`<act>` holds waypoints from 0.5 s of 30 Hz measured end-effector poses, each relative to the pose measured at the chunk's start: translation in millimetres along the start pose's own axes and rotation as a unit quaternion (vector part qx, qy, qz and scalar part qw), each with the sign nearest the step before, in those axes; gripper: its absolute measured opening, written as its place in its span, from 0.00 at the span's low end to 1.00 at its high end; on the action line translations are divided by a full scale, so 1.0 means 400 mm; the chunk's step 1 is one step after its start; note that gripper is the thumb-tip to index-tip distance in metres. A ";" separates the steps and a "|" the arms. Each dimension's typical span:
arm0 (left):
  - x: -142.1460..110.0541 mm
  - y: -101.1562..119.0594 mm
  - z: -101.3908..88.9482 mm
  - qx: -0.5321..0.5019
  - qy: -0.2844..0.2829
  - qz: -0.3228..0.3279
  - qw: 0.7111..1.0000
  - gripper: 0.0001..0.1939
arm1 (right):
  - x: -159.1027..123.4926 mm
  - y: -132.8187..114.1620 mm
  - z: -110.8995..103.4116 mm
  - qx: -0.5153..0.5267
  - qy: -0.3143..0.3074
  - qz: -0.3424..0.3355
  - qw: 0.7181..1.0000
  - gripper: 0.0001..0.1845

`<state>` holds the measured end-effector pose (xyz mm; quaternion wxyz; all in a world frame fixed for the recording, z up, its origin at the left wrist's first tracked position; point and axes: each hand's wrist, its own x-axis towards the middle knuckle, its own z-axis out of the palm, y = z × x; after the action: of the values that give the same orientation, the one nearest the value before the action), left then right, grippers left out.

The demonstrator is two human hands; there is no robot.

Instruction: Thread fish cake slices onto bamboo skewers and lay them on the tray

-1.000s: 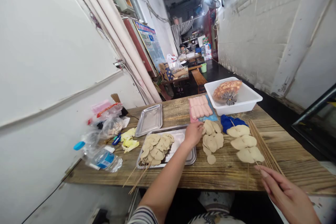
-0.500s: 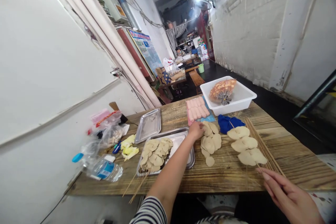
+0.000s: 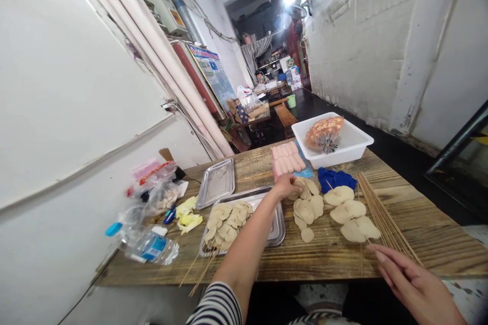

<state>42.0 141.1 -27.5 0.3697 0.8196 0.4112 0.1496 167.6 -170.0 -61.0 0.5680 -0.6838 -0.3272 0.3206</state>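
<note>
Between the thumb and fingers of my right hand (image 3: pixel 406 269) is the lower end of a bamboo skewer. Several thin beige slices (image 3: pixel 347 210) are threaded along it, tilted above the table. My left hand (image 3: pixel 286 186) reaches across to a pile of loose beige slices (image 3: pixel 308 208), its fingers closed at the pile's far left edge, touching a slice. To the left, a metal tray (image 3: pixel 280 233) holds slices threaded on skewers (image 3: pixel 229 226), whose sticks jut over the near rim. A bundle of bare bamboo skewers (image 3: pixel 385 218) lies right of the held one.
At the back stand pink sausages (image 3: pixel 287 157) in a pack and a white plastic tub (image 3: pixel 354 153) with a bagged bundle. A blue cloth (image 3: pixel 335 179) lies before the tub. Another metal tray (image 3: pixel 216 183), yellow wrapping (image 3: pixel 188 216) and a water bottle (image 3: pixel 158 248) are on the left.
My right hand has moved slightly left with the skewer of slices. My left hand has closed on the edge of the loose pile.
</note>
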 end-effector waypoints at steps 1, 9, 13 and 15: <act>-0.004 0.003 -0.004 -0.002 -0.006 0.004 1.000 0.17 | -0.001 0.002 0.003 0.005 -0.021 0.009 1.000 0.21; -0.034 0.049 -0.013 0.028 -0.070 0.027 0.997 0.19 | -0.004 -0.022 0.029 0.009 -0.036 0.006 0.999 0.19; -0.017 0.077 0.016 0.049 -0.020 -0.001 0.999 0.10 | -0.009 -0.041 0.030 0.023 -0.036 0.010 0.999 0.21; -0.004 0.087 0.028 0.034 -0.011 -0.014 0.999 0.09 | -0.013 -0.044 0.028 0.024 -0.023 -0.005 0.999 0.21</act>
<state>66.9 121.1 -9.9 0.3484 0.8276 0.4231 0.1210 154.0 -165.6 -44.9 0.5780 -0.6609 -0.3358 0.3411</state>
